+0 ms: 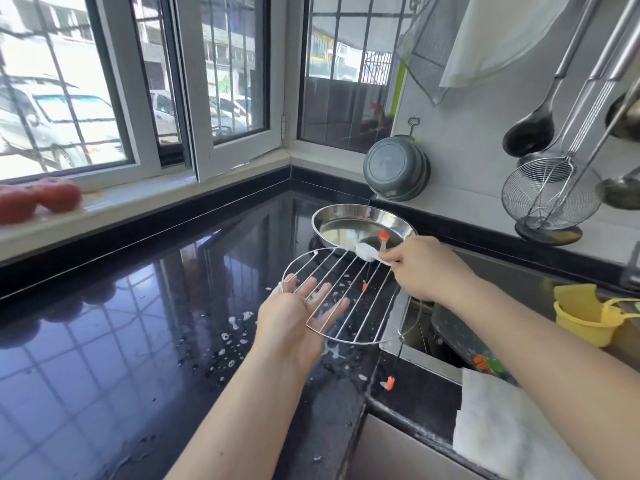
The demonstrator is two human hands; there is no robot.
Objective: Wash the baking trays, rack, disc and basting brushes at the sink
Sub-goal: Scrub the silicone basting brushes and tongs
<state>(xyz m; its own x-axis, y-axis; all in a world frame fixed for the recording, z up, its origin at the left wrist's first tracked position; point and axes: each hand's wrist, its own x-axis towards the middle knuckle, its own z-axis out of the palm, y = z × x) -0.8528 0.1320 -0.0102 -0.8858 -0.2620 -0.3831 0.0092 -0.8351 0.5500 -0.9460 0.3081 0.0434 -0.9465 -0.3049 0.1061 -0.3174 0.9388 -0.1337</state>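
A round wire rack with orange-tipped legs is held flat over the counter's edge beside the sink. My left hand lies palm up under its left side, fingers straight, thumb at the rim. My right hand pinches a white soapy cloth against the rack's far rim. Behind the rack a round steel baking tray sits on the counter. A dark tray leans in the sink, with an orange and green brush at its lower end.
Soap suds and water spots dot the black glossy countertop. A white cloth hangs over the sink's front. A yellow caddy sits at the right. Ladles and a wire skimmer hang on the wall; a grey pan leans there.
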